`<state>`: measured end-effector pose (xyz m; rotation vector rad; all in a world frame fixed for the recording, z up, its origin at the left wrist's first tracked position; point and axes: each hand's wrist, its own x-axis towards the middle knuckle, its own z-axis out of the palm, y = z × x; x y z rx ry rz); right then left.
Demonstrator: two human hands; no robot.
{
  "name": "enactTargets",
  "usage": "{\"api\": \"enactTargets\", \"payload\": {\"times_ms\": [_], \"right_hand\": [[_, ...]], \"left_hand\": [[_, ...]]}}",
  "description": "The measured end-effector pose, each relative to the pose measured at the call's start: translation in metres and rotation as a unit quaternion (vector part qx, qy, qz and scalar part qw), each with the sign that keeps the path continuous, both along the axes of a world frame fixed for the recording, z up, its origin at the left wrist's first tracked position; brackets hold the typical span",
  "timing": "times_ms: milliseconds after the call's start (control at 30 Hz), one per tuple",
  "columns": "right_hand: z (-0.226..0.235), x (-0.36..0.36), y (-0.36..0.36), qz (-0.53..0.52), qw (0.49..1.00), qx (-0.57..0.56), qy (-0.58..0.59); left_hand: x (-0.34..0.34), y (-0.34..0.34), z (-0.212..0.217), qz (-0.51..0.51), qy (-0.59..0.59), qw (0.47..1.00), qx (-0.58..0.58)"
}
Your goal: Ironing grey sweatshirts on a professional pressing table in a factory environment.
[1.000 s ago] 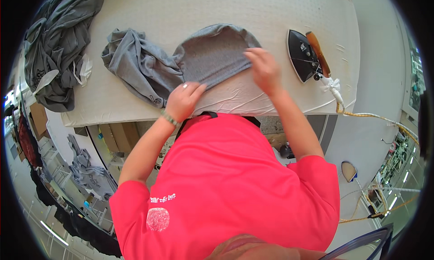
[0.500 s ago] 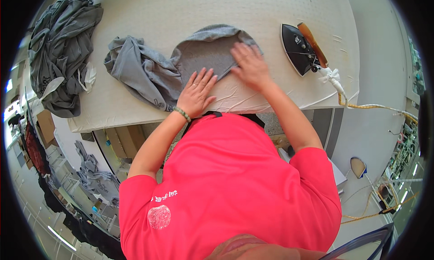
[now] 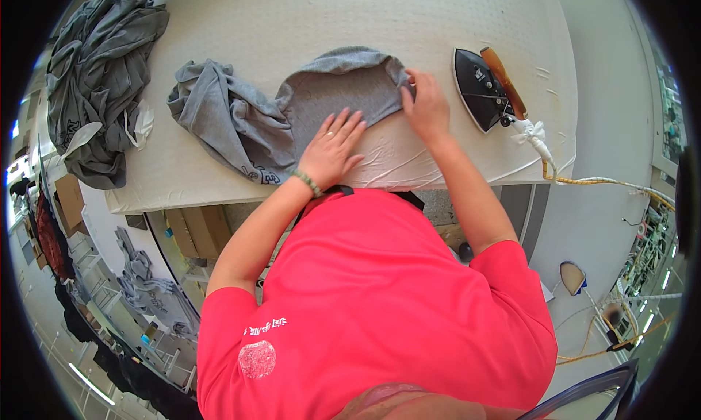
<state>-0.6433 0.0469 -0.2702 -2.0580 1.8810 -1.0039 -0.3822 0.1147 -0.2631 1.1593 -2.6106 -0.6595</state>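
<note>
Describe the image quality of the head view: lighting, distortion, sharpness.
Head view: even, bright lighting with soft shadows only; strong fisheye bends the table edge and leaves black corners; the grey garment, both hands (left hand, right hand) and the iron are sharp, without motion blur.

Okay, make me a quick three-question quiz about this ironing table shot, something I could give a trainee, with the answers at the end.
1. True or false: the iron rests on the grey garment.
2. Which hand lies flat, fingers spread, on the garment? A) left hand B) right hand
3. What lies at the table's far left corner?

Key
1. False: it sits on the bare pad, to the right of the garment and apart from it.
2. A; the right hand grips the garment's right edge.
3. A heap of dark grey clothes.
</note>
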Motion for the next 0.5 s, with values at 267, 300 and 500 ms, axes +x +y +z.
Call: {"api": "enactTargets", "payload": {"times_ms": [267, 300, 500], "right_hand": [[-0.012, -0.043, -0.005, -0.032, 0.945, 0.293, -0.140], [-0.014, -0.046, -0.004, -0.036, 0.945, 0.293, -0.138], [-0.016, -0.032, 0.007, -0.051, 0.961, 0.234, -0.135]], "left_hand": [[-0.032, -0.072, -0.042, 0.052, 0.037, 0.990, -0.122], [-0.039, -0.074, -0.042, 0.050, 0.041, 0.991, -0.121], [-0.057, -0.074, -0.022, 0.009, 0.003, 0.996, -0.086]]}}
